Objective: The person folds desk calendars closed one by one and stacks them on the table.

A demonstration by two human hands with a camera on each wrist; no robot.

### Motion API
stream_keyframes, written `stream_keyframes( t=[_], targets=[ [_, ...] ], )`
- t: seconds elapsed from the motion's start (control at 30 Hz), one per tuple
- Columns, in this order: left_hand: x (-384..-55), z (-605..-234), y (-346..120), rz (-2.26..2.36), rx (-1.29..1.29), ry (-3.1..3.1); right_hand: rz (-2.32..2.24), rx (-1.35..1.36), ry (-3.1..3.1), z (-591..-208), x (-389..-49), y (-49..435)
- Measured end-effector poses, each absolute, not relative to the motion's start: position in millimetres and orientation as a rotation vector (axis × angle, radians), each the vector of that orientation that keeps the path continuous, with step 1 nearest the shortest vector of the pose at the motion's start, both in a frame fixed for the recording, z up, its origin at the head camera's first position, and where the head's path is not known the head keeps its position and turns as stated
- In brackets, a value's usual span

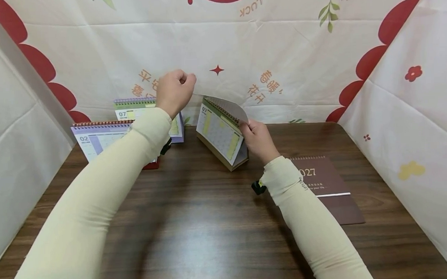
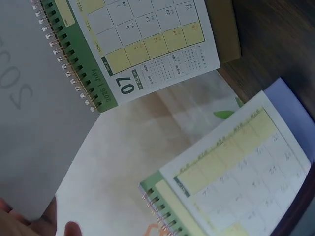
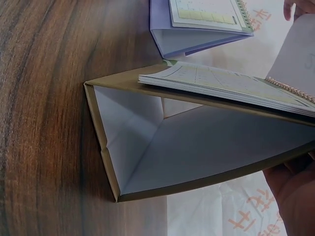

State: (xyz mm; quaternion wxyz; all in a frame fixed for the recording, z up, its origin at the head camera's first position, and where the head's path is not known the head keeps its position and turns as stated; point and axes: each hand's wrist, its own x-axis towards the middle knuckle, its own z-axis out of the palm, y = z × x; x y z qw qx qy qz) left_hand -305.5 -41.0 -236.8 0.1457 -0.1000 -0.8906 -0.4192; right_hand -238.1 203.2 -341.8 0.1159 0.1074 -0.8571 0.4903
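Note:
A green-topped desk calendar with a brown stand stands tilted at the far middle of the table, showing a 07 page. My right hand grips its right end near the spiral, thumb on the near side. The open triangular stand fills the right wrist view. A pale sheet is swung up over the spiral. At the sheet's corner, my left hand has its fingers curled, pinching it; fingertips show right at the edge.
At the left stand a purple 02 calendar on a red base and, behind it, a green-topped 07 calendar. A brown 2027 calendar lies flat at the right. White printed cloth walls the back and sides.

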Motion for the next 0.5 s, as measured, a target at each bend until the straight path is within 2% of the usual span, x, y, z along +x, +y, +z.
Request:
stream_keyframes(
  t=[0.27,0.5],
  targets=[
    [-300.9,-234.1,-51.6,-1.043,-0.374,-2.788,1.408,0.337,-2.49,-339.3,-239.0,202.8],
    [-304.3,-256.7,-41.4,-1.055,-0.514,-2.975,1.419,0.363,-2.463,-344.0,-242.5,199.8]
  ],
)
